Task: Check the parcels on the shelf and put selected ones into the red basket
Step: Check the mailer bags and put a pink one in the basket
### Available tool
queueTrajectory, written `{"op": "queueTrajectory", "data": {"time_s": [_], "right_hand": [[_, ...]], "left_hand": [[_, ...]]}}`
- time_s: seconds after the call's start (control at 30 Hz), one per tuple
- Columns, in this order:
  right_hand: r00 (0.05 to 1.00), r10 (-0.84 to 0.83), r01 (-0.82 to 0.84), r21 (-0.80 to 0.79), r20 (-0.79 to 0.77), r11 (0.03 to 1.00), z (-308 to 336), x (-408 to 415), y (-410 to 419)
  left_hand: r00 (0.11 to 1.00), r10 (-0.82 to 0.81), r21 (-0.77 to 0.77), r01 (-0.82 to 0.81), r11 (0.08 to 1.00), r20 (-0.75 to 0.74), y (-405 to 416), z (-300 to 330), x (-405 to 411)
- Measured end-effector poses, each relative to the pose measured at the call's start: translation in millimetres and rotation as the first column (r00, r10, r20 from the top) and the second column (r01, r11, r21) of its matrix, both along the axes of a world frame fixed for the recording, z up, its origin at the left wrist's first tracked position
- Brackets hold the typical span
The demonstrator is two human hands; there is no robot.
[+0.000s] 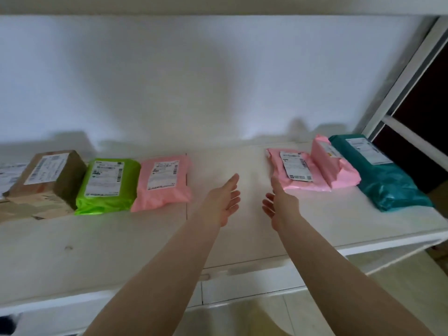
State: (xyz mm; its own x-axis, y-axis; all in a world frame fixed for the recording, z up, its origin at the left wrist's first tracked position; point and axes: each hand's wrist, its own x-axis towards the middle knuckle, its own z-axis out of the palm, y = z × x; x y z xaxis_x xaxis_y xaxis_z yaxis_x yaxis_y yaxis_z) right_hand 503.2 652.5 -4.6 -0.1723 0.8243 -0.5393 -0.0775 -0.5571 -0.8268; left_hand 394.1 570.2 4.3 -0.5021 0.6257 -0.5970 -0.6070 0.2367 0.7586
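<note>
1. Two bare forearms reach forward over the white shelf (101, 251), and we see both hands held above the bare stretch in the middle of the parcel row.
2. The left hand (224, 202) has its grip open, fingers straight and palm turned inward, holding nothing.
3. The right hand (278, 206) likewise has an open grip, fingers loosely spread; its fingertips reach the near corner of a flat pink plastic mailer with a white label (294, 174), though we cannot tell whether they touch it.
4. A second, bulkier pink plastic parcel (332, 166) leans against that mailer's right side, partly overlapping it.
5. Just right of it lies a teal plastic mailer bag with a white label (388, 183), near the shelf's right end.
6. Left of the gap we count a pink plastic mailer with a label (163, 181), a lime-green plastic mailer (106, 186) touching it, and a brown cardboard box with a label (48, 174) beside that.
7. More cardboard (29, 207) and a white labelled item (8, 178) sit at the far left, too blurred to make out.
8. All parcels lie along the back of the shelf, near the white wall (194, 81).
</note>
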Motion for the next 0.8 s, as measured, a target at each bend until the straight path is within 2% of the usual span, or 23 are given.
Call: {"op": "queueTrajectory", "data": {"time_s": [0.2,0.37,0.47,0.67,0.8], "right_hand": [[1.000,0.005,-0.004,-0.062,0.011,0.998,1.4,61.5,63.8],[0.999,0.046,-0.046,-0.129,-0.003,0.991,0.2,91.4,95.0],[0.998,0.062,-0.063,-0.155,-0.008,0.986,-1.6,99.2,106.5],[0.996,0.089,-0.091,-0.186,-0.020,0.978,-10.1,107.1,118.6],[0.994,0.108,-0.110,-0.180,-0.019,0.978,-9.0,106.3,120.5]], "left_hand": [[0.994,0.053,-0.037,-0.057,0.998,-0.096,89.4,-9.1,57.2],[0.962,0.113,-0.062,-0.132,0.989,-0.251,135.8,-21.0,91.2],[0.907,0.170,-0.092,-0.221,0.971,-0.384,155.0,-23.0,101.8],[0.843,0.030,-0.271,-0.207,0.940,-0.537,168.4,-36.8,100.8],[0.837,0.077,-0.231,-0.236,0.944,-0.541,159.8,-33.4,100.8]]}}
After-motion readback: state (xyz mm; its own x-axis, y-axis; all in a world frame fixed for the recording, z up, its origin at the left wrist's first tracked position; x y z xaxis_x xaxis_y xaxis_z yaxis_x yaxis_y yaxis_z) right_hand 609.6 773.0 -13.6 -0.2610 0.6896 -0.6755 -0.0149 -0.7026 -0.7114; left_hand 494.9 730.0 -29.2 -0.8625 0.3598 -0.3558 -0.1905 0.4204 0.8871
